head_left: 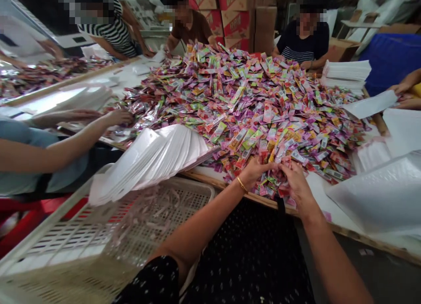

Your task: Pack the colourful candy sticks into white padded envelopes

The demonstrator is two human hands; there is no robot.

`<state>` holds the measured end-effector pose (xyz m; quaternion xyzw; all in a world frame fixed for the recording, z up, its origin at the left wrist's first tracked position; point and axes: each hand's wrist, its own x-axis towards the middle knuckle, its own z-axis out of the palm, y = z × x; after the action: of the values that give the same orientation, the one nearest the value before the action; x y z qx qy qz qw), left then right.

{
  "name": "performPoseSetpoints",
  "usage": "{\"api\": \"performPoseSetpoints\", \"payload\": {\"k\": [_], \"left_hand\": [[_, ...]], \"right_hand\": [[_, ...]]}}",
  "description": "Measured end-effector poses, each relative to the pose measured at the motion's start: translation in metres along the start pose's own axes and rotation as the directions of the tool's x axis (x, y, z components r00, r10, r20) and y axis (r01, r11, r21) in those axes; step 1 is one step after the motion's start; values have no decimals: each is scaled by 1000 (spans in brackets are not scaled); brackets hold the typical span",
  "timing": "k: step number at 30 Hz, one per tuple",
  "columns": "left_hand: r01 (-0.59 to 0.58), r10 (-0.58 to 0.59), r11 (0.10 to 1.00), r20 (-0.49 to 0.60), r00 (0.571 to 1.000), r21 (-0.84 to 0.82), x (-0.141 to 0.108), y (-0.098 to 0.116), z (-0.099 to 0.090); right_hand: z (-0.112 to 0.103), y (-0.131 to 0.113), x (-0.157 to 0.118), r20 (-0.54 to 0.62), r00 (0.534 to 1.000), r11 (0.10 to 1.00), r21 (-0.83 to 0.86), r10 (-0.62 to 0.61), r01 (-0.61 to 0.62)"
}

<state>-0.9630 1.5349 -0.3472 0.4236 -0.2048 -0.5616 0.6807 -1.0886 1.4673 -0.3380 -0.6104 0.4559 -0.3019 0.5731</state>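
Head view, going left to right: shows a co-worker's bare arm (66, 146) reaching toward the near-left fringe of the packet pile (230, 98). Next, shows a fanned stack of white bags (164, 150), slanting from near left to far right, with the far end by the packets and the near end over a pale slatted basket (189, 191). Holds a tangle of thin, pale strips (144, 212) inside the basket, too blurred to name further.

At centre, reaches forward with both arms to the pile's near edge. Brings the left hand (253, 171) in from the left, and the right hand (297, 185) from the right, with fingertips nearly meeting over small bright packets (272, 181). Has these directly between and under the fingers, neither hand clearly nearer, with long axes pointing many ways. Bends the fingers of both hands inward; cannot tell whether either grips a packet. Spreads the rest of the pile beyond the hands and to both sides.

Right of the right hand, shows a bare white strip of the surface (316, 187), then a clear plastic bag (378, 196), lying near a smaller white stack (373, 155).
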Motion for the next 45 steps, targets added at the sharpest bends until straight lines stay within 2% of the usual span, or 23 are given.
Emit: {"api": "performPoseSetpoints", "payload": {"k": [4, 7, 11, 14, 16, 18, 21, 23, 24, 25, 27, 29, 30, 31, 33, 35, 36, 38, 40, 41, 42, 43, 45], "left_hand": [[-77, 74, 993, 46, 996, 88, 6, 5, 14], [-112, 107, 985, 42, 993, 131, 14, 11, 23], [-110, 113, 985, -16, 993, 134, 16, 3, 31], [-137, 156, 964, -67, 986, 229, 9, -15, 39], [-103, 138, 938, -84, 987, 331, 4, -27, 46], [-70, 92, 930, -44, 995, 360, 1, -35, 52], [-24, 20, 969, 18, 1000, 248, 6, -32, 52], [47, -46, 989, -5, 999, 138, 13, -24, 43], [73, -70, 994, -42, 997, 84, 17, -19, 35], [92, -89, 995, -84, 993, 32, 21, -14, 26], [120, -127, 991, -149, 981, -58, 26, -6, 7], [142, -165, 982, -188, 968, -127, 27, -1, -10], [153, -181, 977, -194, 964, -151, 26, 0, -17], [161, -192, 973, -194, 962, -168, 24, 1, -23], [161, -195, 970, -189, 962, -181, 19, 2, -31], [156, -184, 974, -172, 968, -167, 14, 4, -35], [156, -180, 976, -161, 971, -151, 12, 6, -35], [155, -171, 980, -136, 976, -124, 8, 11, -32], [158, -171, 980, -105, 980, -120, 5, 16, -27], [161, -173, 979, -94, 980, -128, 4, 17, -24], [161, -175, 977, -90, 981, -140, 2, 18, -22], [165, -179, 974, -86, 980, -154, 0, 18, -20], [178, -196, 966, -86, 977, -186, -3, 16, -18]], "right_hand": [[-6, 7, -1, -10, 999, 999, 10, -45, 45], [-10, 3, -3, -13, 1000, 1000, -2, 13, -13], [-8, 0, -3, -39, 989, 960, 248, 141, -127], [-4, 5, 0, -70, 997, 940, 340, 41, -15], [-3, 8, 0, -73, 997, 948, 315, -30, 52], [-6, 8, -4, 0, 998, 955, 289, -61, 59], [-15, 2, -14, 113, 987, 984, 147, -113, 96], [-20, -2, -25, 81, 977, 977, -66, -195, 201], [-22, -3, -33, 64, 969, 954, -169, -240, 247], [-24, -1, -43, 105, 960, 925, -261, -258, 277], [-30, 8, -69, 358, 921, 864, -404, -152, 299], [-43, 29, -97, 617, 780, 745, -569, 105, 349], [-54, 43, -111, 646, 723, 649, -663, 245, 373], [-68, 58, -123, 609, 713, 543, -751, 349, 376], [-102, 86, -142, 423, 765, 327, -900, 485, 290], [-131, 100, -149, 284, 802, 192, -958, 525, 214], [-140, 100, -147, 277, 818, 186, -960, 504, 211], [-140, 84, -136, 369, 851, 301, -916, 374, 265], [-120, 57, -113, 432, 895, 462, -820, 111, 338], [-105, 42, -98, 401, 915, 490, -791, -38, 367], [-89, 30, -81, 345, 922, 460, -799, -178, 388], [-74, 20, -63, 322, 908, 378, -832, -269, 407], [-48, 11, -28, 323, 904, 163, -912, -279, 376]]}}
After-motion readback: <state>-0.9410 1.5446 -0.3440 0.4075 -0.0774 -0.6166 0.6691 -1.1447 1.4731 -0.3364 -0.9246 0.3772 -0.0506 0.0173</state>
